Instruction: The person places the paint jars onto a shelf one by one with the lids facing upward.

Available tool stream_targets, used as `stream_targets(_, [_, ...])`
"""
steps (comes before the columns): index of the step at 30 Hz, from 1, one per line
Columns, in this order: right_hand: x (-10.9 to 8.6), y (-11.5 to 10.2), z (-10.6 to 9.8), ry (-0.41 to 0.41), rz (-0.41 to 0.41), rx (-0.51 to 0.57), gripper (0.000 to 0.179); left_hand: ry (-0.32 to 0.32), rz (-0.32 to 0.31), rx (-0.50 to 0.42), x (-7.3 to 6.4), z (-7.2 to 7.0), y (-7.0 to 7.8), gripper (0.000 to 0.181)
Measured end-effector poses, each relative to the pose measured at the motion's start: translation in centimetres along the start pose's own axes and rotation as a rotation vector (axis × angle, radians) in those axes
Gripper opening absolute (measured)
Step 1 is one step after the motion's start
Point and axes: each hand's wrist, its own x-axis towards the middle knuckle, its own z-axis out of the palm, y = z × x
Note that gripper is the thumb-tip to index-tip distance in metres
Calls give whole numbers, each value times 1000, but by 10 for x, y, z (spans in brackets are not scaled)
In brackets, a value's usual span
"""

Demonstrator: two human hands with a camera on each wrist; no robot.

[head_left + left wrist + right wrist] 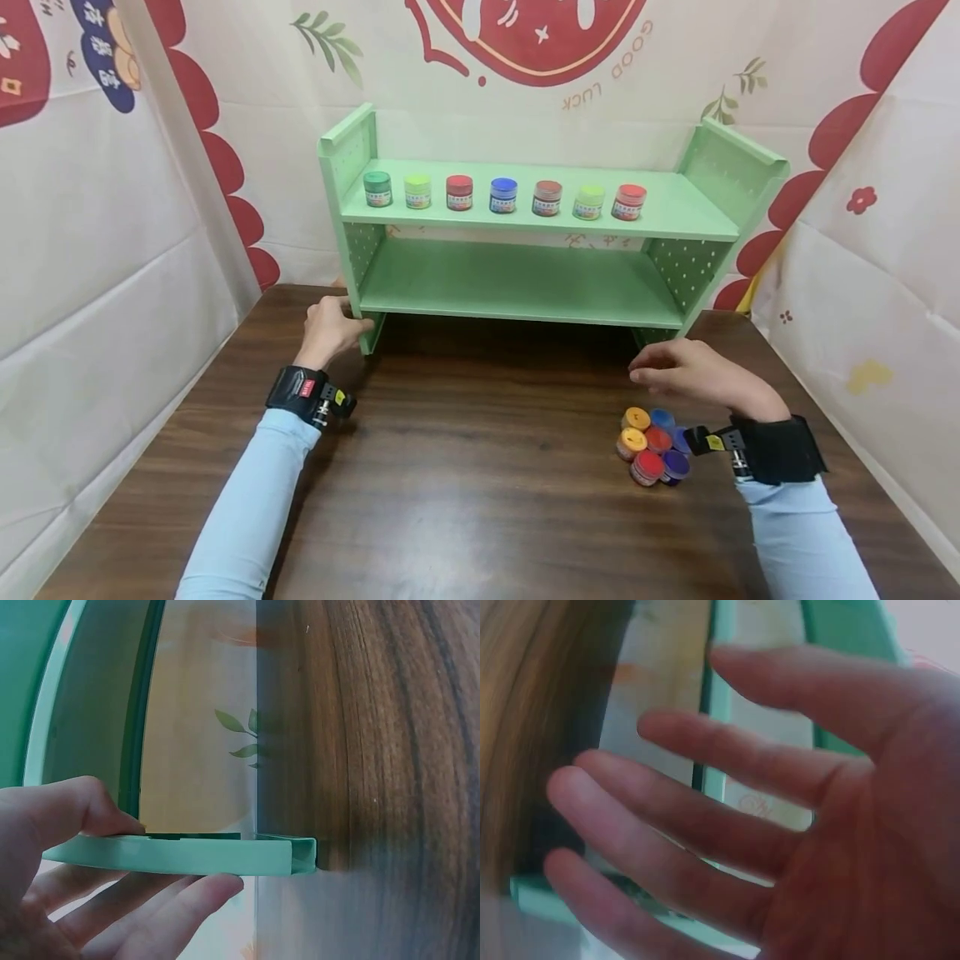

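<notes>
At the left side of the brown wood-grain table (480, 517), the person's left hand (328, 331) pinches the low left leg (172, 856) of a pale green two-board shelf (517, 279), thumb on one face and fingers on the other. The shelf stands at the back of the table. It looks like thin bent metal, so it is probably stiff, smooth and not too heavy. Low on both ends seems a good place to hold it, and a tilt could make things slide off. Seven small round jars (503, 198) with coloured lids stand in a row on its top board; they look light and hard. Farther right, a clump of more little jars (658, 440) sits on the table. Near them, the right hand (693, 371) hangs with loosely bent fingers, holding nothing.
</notes>
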Motion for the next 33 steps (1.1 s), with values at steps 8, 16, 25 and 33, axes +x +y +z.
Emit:
stream_targets(8, [10, 4, 18, -37, 61, -156, 30, 22, 10, 2, -1, 0, 1, 41])
stream_targets(16, [14, 6, 27, -19, 143, -261, 27, 8, 8, 9, -3, 1, 3, 41])
stream_targets(25, [16, 6, 30, -31, 140, -226, 23, 28, 26, 37, -4, 1, 2, 37])
stream_targets(33, [21, 12, 31, -10, 82, -188, 20, 63, 59, 68, -2, 4, 0, 27])
